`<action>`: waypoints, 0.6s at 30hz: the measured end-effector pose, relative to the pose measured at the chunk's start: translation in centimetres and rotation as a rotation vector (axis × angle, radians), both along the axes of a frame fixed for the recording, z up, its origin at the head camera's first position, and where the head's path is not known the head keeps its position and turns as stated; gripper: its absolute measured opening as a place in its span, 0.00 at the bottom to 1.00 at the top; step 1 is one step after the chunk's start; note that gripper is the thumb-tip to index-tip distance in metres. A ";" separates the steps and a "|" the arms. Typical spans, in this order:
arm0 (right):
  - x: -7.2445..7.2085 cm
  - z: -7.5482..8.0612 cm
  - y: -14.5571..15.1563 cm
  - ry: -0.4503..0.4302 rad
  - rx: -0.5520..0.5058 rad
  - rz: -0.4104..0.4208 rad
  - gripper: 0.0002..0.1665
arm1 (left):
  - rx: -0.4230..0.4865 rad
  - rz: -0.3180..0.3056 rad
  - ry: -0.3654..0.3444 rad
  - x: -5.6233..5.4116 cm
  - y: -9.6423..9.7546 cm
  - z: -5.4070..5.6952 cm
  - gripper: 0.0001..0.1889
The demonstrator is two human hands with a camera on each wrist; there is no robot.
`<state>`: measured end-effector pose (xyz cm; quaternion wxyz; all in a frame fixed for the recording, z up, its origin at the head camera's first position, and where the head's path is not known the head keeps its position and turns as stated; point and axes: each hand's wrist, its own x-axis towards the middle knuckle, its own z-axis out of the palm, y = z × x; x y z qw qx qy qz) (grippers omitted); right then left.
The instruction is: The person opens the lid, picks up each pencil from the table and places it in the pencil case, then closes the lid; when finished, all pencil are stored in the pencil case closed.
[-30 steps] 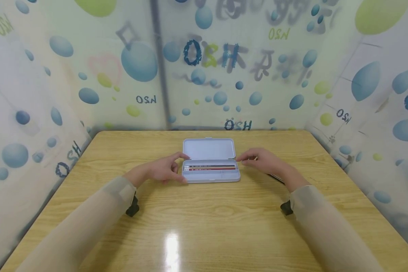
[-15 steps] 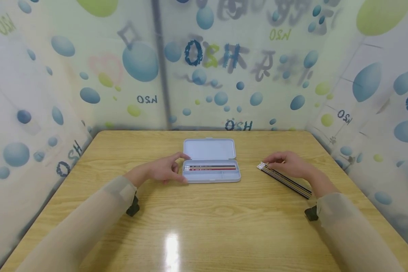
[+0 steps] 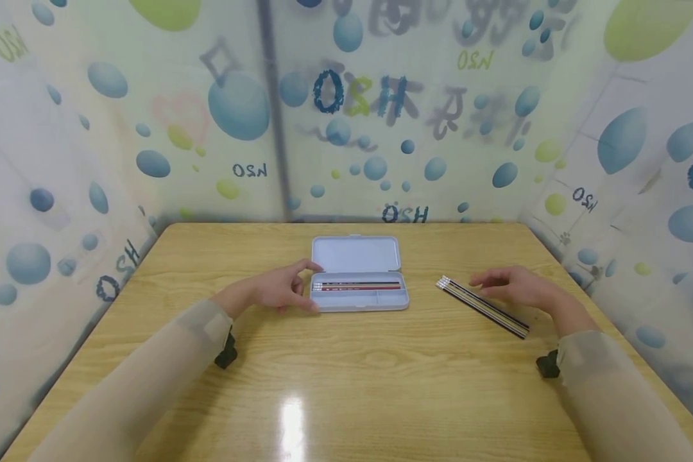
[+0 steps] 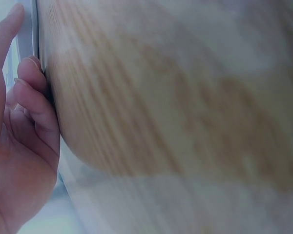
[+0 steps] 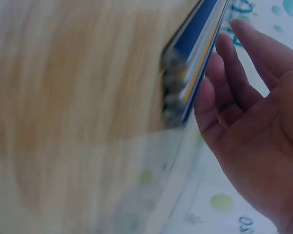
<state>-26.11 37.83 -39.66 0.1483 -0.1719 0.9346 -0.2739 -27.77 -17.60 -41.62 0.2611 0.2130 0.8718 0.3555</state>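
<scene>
A pale blue-white pencil case (image 3: 346, 299) lies with its lid (image 3: 355, 253) raised behind it. Dark and red pencils (image 3: 358, 286) lie side by side in its rear compartment. My left hand (image 3: 277, 287) holds the case's left end, the index finger at the hinge corner and the thumb at the front corner. In the left wrist view, some fingers (image 4: 36, 97) are bent against the tabletop. To the right of the case lies a slanted bundle of dark striped pencils (image 3: 482, 308). My right hand (image 3: 522, 289) hovers beside them, fingers loosely bent, holding nothing.
The wooden table (image 3: 352, 385) reaches back to a patterned fabric wall (image 3: 346, 186), with more fabric at both sides. Inside the case, the front compartment has a small divider (image 3: 378, 298) toward the right. Dark wrist devices (image 3: 226, 353) sit at both sleeve cuffs.
From the case's right end, my right hand has moved right, past the loose pencils, to their far side. Those pencils have come into full view. My left hand stays on the case.
</scene>
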 end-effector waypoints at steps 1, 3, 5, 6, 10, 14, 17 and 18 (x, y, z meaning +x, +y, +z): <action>0.0 0.0 0.3 -0.017 0.002 -0.002 0.23 | -0.002 0.000 -0.001 0.0 0.0 0.0 0.48; 0.0 0.0 0.7 -0.053 0.006 -0.017 0.25 | -0.003 0.001 0.001 -0.2 0.1 0.1 0.48; -0.1 -0.2 1.1 -0.077 0.012 -0.019 0.26 | -0.004 0.001 0.006 -0.1 0.0 0.0 0.49; -0.1 -0.3 1.2 -0.091 0.008 -0.021 0.27 | -0.002 0.002 0.007 -0.1 0.0 0.0 0.49; -0.3 -0.5 1.3 -0.139 -0.025 -0.013 0.29 | -0.005 0.003 0.010 0.0 0.0 -0.1 0.49; -0.4 -0.5 1.0 -0.180 -0.056 -0.008 0.30 | -0.008 0.003 0.005 0.1 -0.1 -0.2 0.49; -0.3 -0.5 1.0 -0.190 -0.066 -0.006 0.30 | -0.002 0.001 0.005 0.0 -0.1 -0.4 0.48; -0.2 -0.6 1.0 -0.195 -0.069 -0.009 0.30 | 0.001 -0.002 0.006 -0.1 -0.1 -0.4 0.48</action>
